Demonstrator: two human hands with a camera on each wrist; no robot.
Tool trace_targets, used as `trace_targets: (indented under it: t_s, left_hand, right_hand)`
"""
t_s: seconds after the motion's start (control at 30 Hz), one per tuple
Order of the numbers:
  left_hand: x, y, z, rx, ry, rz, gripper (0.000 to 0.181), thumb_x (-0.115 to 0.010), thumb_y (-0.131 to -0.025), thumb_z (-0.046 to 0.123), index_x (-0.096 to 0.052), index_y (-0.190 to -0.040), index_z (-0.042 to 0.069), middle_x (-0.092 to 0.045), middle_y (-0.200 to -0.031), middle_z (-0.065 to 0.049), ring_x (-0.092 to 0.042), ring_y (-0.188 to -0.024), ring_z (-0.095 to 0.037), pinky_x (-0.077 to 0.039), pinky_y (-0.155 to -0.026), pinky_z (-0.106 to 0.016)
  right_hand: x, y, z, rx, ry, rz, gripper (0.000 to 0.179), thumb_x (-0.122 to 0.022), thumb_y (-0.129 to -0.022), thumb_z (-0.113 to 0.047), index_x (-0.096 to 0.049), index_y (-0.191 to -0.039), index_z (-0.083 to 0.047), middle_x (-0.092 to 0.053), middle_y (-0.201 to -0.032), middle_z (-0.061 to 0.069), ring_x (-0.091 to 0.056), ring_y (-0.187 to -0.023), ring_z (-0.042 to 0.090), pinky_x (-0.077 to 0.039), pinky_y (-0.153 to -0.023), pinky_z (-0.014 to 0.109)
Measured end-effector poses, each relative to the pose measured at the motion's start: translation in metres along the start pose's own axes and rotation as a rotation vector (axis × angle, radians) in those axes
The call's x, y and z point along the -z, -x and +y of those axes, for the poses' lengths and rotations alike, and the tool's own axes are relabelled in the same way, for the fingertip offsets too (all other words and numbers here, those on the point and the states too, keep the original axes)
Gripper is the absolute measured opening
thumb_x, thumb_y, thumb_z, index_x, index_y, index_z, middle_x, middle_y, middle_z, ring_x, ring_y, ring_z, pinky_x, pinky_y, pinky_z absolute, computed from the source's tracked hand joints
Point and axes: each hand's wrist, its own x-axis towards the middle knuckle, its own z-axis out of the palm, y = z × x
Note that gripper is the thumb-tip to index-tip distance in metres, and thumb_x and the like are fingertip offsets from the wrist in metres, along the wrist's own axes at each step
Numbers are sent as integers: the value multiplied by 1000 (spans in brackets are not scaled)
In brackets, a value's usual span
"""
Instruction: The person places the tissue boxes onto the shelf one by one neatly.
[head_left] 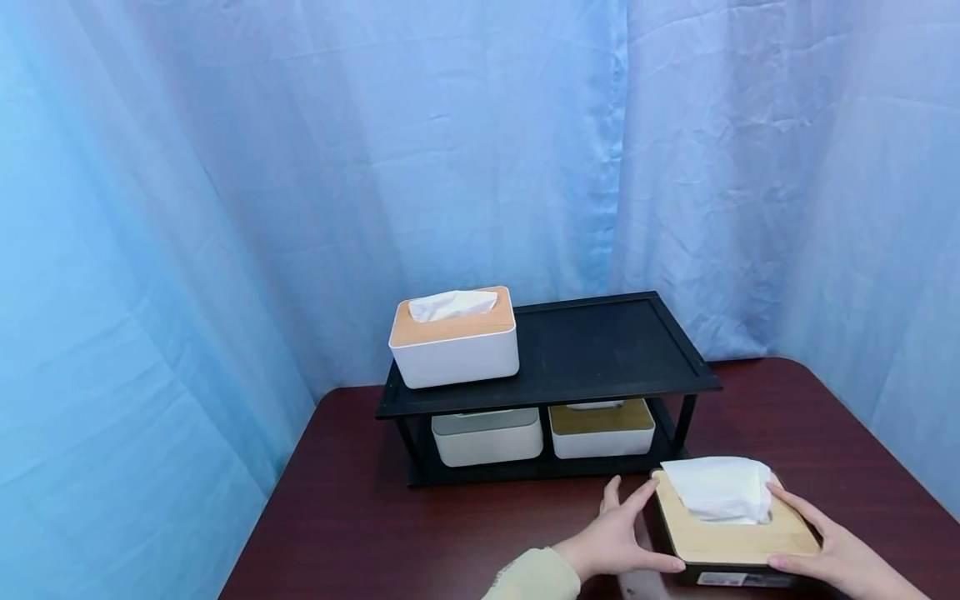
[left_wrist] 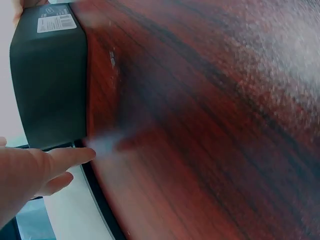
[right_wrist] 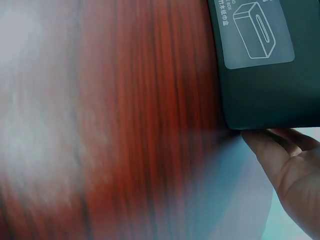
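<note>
A tissue box (head_left: 731, 537) with a light wooden lid and dark sides is at the front right of the table, a white tissue (head_left: 723, 490) standing out of its slot. My left hand (head_left: 611, 537) spreads its thumb and straight fingers along the left end, the thumb at the near corner. Around the opposite end, my right hand (head_left: 832, 546) grips with thumb and fingers. The left wrist view shows the box's dark side (left_wrist: 50, 90) and the left fingertips (left_wrist: 82, 154) at its end. In the right wrist view the right thumb (right_wrist: 262, 150) is by the bottom corner.
Behind the hands stands a black two-tier rack (head_left: 600, 342). On its top left sits a white tissue box (head_left: 457, 362) with a wooden lid. Below are a grey-lidded box (head_left: 491, 442) and a brown-lidded box (head_left: 603, 442). Blue curtains (head_left: 487, 150) hang behind the dark red table (head_left: 360, 533).
</note>
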Motion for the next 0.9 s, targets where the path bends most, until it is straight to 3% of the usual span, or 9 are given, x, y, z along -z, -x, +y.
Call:
trace_targets:
  t_s: [0.1, 0.27, 0.33, 0.4, 0.5, 0.6, 0.67, 0.73, 0.9]
  left_hand:
    - [-1, -1, 0, -9, -22, -9, 84, -79, -76, 34, -30, -143, 47, -11, -156, -14, -20, -142, -29, -41, -102, -38]
    - [-1, -2, -5, -8, -17, -45, 84, -77, -78, 34, -27, -144, 44, -11, -157, -12, -16, -144, -25, -40, -103, -37]
    - [0, -2, -7, -12, -11, -58, 84, -77, -79, 34, -27, -145, 44, -12, -157, -11, -15, -144, -26, -39, -104, -38]
    - [2, -1, -11, -22, -11, -65, 84, -77, -79, 33, -27, -145, 43, -13, -157, -13, -17, -144, -28, -39, -104, -37]
    - [5, 0, -16, -48, -25, -64, 85, -77, -79, 33, -26, -146, 41, -15, -156, -17, -21, -143, -30, -40, -103, -35]
    - [8, 2, -23, -75, -27, -55, 86, -78, -78, 32, -27, -147, 38, -15, -156, -20, -24, -142, -30, -39, -104, -32]
    - [10, 4, -28, -80, -24, -54, 87, -78, -78, 32, -27, -147, 39, -15, -156, -21, -25, -141, -30, -38, -104, -31]
    - [12, 7, -33, -86, -28, -51, 87, -78, -77, 32, -28, -147, 38, -13, -156, -22, -26, -141, -30, -38, -104, -31]
    - [18, 15, -44, -71, -27, -38, 86, -80, -76, 31, -31, -147, 34, -13, -156, -21, -27, -140, -29, -38, -104, -31]
  right_hand:
    - [-4, 0, -4, 13, 6, 4, 94, -59, -92, -32, 6, -149, 2, 5, -147, 42, -10, -130, 59, -42, -76, 20]
    - [-11, 0, -9, 38, 25, 11, 91, -61, -91, -32, 0, -151, 0, 1, -149, 39, -21, -134, 43, -40, -77, 19]
    - [-13, 0, -11, 49, 28, 13, 89, -61, -91, -32, -4, -151, -1, 0, -149, 38, -30, -132, 9, -40, -78, 19]
    - [-17, 0, -14, 68, 42, 24, 87, -62, -91, -33, -7, -151, -2, -4, -149, 38, -29, -113, -17, -40, -79, 18]
    - [-25, 0, -21, 81, 54, 42, 87, -64, -90, -33, -11, -151, -1, -8, -149, 38, -25, -102, -26, -40, -78, 18]
    - [-34, -1, -31, 91, 131, 75, 88, -66, -87, -37, -16, -150, 0, -15, -148, 37, -39, -122, 2, -41, -78, 21]
    - [-42, -2, -37, 89, 164, 88, 89, -67, -86, -39, -18, -150, 0, -17, -148, 37, -39, -127, 30, -42, -81, 27]
    - [-48, -4, -43, 89, 177, 98, 91, -69, -84, -40, -18, -150, -1, -19, -148, 36, -35, -128, 44, -42, -84, 35]
    - [-58, -8, -54, 55, 136, 88, 96, -70, -82, -43, -17, -150, -3, -19, -149, 35, -30, -130, 49, -40, -89, 45]
